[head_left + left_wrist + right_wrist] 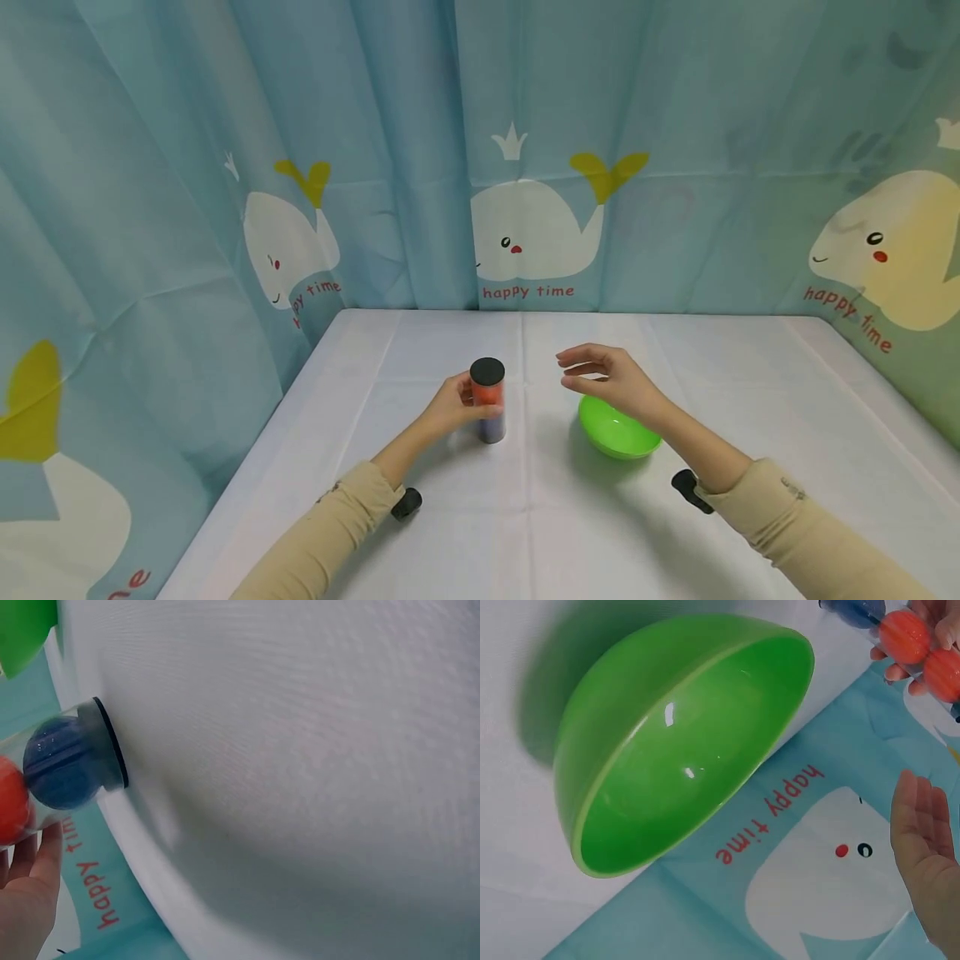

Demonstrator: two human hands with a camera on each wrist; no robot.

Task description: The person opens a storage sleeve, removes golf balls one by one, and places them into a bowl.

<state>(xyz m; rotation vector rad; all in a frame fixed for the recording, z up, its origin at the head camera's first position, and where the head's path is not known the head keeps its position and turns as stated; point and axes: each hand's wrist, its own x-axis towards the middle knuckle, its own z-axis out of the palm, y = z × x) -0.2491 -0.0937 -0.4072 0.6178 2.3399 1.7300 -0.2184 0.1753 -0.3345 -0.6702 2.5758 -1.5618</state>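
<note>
Head view: I see my left hand point(453, 406) gripping the upright clear ball tube point(488, 402) on the white table point(450, 533); my right hand point(611, 381) hovers, fingers loosely spread, holding nothing, above the green bowl point(617, 429).
Left wrist view: the tube's base rests on the table; a blue ball point(60, 761) sits lowest, with an orange ball point(11, 801) next to it.
Right wrist view: the bowl appears empty.

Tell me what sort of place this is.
Probably a staged recording corner, not a lived-in room: a table under a plain white cloth, closed in by a whale-print "happy time" curtain. On it stand only a clear tube of coloured balls, gripped by the left hand, and a green bowl.

Curtained booth point(525, 150), white-clothed table point(750, 400)
</note>
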